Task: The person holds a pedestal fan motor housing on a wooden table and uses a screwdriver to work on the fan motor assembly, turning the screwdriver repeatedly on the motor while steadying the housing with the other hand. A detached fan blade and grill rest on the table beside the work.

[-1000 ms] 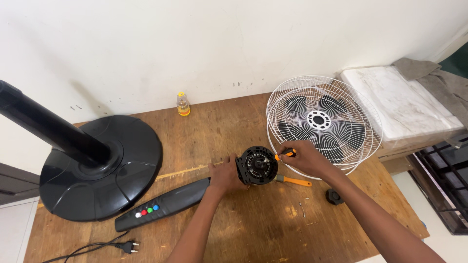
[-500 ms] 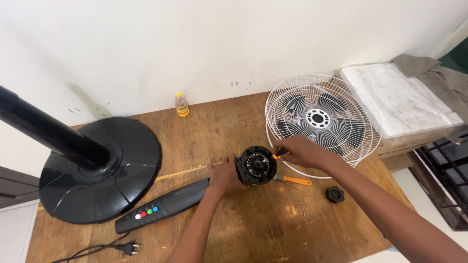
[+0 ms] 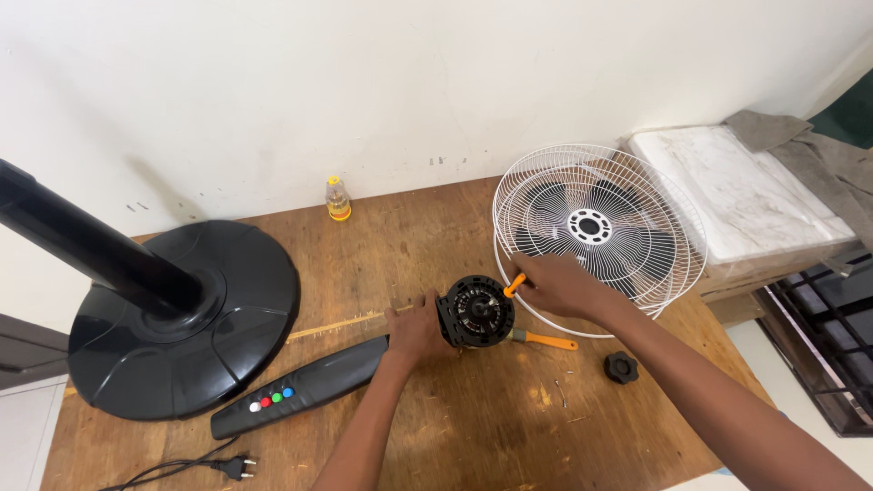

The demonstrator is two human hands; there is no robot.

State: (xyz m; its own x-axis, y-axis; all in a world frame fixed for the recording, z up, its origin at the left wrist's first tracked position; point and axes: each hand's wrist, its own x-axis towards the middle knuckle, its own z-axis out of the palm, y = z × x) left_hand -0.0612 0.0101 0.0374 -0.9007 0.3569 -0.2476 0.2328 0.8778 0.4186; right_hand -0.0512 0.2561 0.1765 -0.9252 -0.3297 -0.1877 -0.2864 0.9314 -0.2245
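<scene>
Wall: off-white plaster running behind the table, showing small dark scuffs and specks just above the table's far edge.
Table: bare wooden top, scratched and gouged, with pale worn patches showing near the front edge.
Floor: pale tiles showing past the table's left edge and near its right front corner.
Side furniture: a low unit standing at the table's right edge, carrying a white slab with grey cloth lying over its far end.
Grille: dark metal bars sitting low beside the table's right edge.
Light: falling evenly, throwing soft shadows on the wall.
</scene>
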